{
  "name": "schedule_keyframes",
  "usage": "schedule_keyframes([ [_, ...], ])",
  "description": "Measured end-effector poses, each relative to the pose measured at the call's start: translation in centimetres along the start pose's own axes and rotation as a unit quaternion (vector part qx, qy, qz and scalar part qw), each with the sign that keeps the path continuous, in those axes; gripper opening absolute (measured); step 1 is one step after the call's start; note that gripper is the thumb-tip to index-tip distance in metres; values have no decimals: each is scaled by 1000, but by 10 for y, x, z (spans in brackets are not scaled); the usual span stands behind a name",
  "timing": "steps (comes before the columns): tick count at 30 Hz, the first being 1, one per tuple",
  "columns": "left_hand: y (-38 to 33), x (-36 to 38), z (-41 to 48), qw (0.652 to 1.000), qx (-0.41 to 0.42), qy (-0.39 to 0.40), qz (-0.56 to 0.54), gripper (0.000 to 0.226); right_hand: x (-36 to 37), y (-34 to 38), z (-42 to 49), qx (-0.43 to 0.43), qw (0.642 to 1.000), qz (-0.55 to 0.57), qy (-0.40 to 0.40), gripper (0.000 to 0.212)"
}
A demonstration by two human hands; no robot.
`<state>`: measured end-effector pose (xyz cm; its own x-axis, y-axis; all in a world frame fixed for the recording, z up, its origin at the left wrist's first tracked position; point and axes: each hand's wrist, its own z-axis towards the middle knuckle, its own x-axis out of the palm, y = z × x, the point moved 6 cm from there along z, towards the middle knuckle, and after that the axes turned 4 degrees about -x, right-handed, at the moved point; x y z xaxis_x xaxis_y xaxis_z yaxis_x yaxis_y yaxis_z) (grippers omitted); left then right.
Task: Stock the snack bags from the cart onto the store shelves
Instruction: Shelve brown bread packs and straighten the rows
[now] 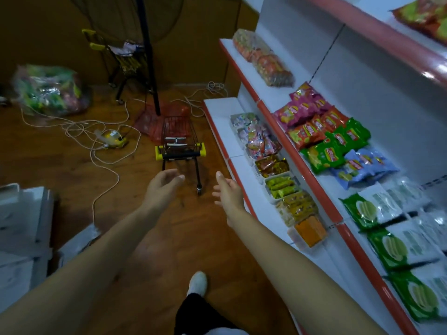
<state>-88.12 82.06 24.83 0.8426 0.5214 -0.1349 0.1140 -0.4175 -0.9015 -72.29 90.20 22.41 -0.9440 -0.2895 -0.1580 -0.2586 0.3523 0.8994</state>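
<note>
The left hand and right hand reach forward at mid-frame, holding nothing, fingers loosely spread. The cart stands on the floor just above them in the frame. Snack bags lie on the shelves at right.

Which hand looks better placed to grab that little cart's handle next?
Probably the left. The left hand reaches out open, directly in line with the cart handle. The right hand, also open, sits off to the side, closer to the shelf than to the handle.
</note>
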Motion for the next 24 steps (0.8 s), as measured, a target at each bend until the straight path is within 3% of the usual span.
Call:
schedule_keyframes([
  [11, -48, -65, 146, 998, -32, -44, -32, 32, 82, 71, 130, 47, 999, 7, 27, 27],
  [24, -68, -134, 353, 994, -101, 40, 30, 16, 200, 91, 234, 108, 993, 12, -47, 29],
])
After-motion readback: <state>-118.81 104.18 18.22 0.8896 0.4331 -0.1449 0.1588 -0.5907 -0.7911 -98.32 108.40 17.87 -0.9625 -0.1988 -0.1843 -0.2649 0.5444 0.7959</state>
